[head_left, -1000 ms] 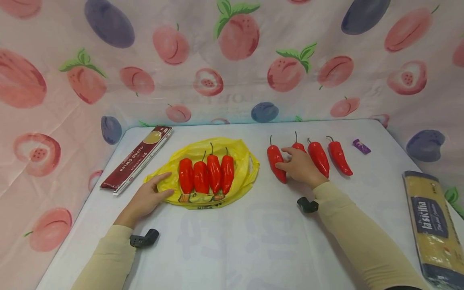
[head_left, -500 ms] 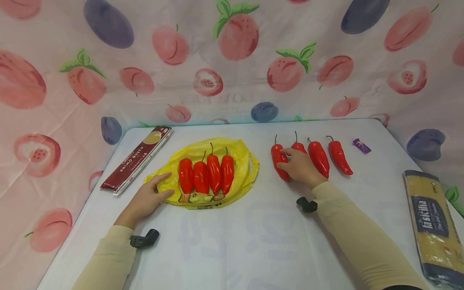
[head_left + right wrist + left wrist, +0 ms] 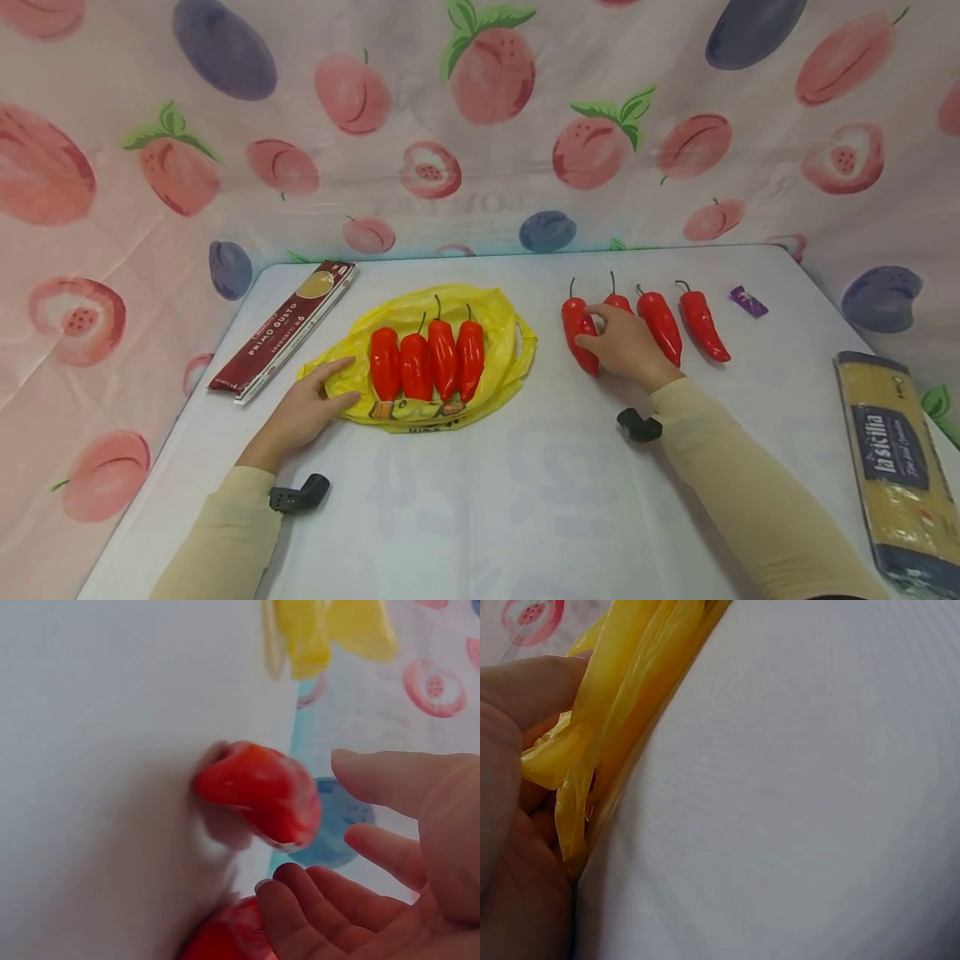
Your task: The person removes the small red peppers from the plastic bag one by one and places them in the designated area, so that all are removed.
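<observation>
A yellow plastic bag [image 3: 506, 375] lies flat at centre left, with several red peppers [image 3: 442, 360] side by side on it. At its left edge rests my left hand [image 3: 303, 408], thumb and forefinger spread apart. Folds of the bag [image 3: 622, 690] show between thumb and fingers in the left wrist view. My right hand [image 3: 626, 346] is over the right-hand row, its fingers beside the leftmost pepper [image 3: 577, 321]. In the right wrist view the fingers are spread, apart from a pepper [image 3: 259, 795]. That hand partly hides the row's second pepper [image 3: 617, 302].
Two more peppers, a nearer one [image 3: 660, 325] and an outer one [image 3: 703, 325], lie right of my right hand. A purple wrapper [image 3: 748, 302] is beyond them. Spaghetti packs lie left, a maroon one [image 3: 281, 333], and far right, a yellow one [image 3: 892, 467].
The leftmost pepper of the right row has shifted right, nearer its neighbour, mostly by half a second ago. My right hand has barely moved; my left hand stays on the bag.
</observation>
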Demonstrator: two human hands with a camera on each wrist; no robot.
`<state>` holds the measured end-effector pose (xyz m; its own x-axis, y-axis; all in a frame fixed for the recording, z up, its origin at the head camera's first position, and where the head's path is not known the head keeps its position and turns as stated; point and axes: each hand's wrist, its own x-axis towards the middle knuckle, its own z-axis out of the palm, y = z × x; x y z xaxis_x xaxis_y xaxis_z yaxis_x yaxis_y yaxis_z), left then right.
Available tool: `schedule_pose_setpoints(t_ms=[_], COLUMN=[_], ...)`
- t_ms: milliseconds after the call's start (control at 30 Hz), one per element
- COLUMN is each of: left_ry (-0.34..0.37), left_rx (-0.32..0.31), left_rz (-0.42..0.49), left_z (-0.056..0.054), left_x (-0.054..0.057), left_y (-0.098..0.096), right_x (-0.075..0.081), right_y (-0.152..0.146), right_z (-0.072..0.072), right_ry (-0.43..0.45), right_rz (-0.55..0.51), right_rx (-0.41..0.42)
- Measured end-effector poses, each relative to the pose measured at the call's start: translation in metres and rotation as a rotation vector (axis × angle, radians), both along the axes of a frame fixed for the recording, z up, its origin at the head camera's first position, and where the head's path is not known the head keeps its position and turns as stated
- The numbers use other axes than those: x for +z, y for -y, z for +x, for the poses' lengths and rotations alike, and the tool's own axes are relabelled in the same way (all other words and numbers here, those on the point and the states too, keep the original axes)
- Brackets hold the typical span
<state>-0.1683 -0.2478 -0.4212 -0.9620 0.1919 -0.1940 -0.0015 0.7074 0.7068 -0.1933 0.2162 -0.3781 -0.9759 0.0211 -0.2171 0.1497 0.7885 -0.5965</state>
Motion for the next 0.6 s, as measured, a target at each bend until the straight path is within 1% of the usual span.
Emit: schedule_pose_setpoints(t_ms=[100,267,333,467,600], left_ry=[-0.007,-0.011,-0.008,-0.005,-0.012], left_rx=[-0.007,-0.008,-0.007,-0.007,-0.012], left_rz=[0.0,0.0,-0.001,0.005,0.006], left_z=[0.001,0.0,0.0,0.0,0.0], left_x=[0.0,0.001,0.001,0.0,-0.001], left_y=[0.0,0.001,0.001,0.001,0.001], right_x=[0.005,0.016,0.02,0.026,0.029], right_y=[0.001,0.009,0.015,0.029,0.044], right_z=[0.003,0.006,0.007,0.01,0.013], right_ry=[-0.029,-0.074,-0.086,-0.1,-0.149], right_rz=[-0.012,0.01,0.025,0.017,-0.004], right_rx=[0.012,0.061,0.09,0.141,0.194])
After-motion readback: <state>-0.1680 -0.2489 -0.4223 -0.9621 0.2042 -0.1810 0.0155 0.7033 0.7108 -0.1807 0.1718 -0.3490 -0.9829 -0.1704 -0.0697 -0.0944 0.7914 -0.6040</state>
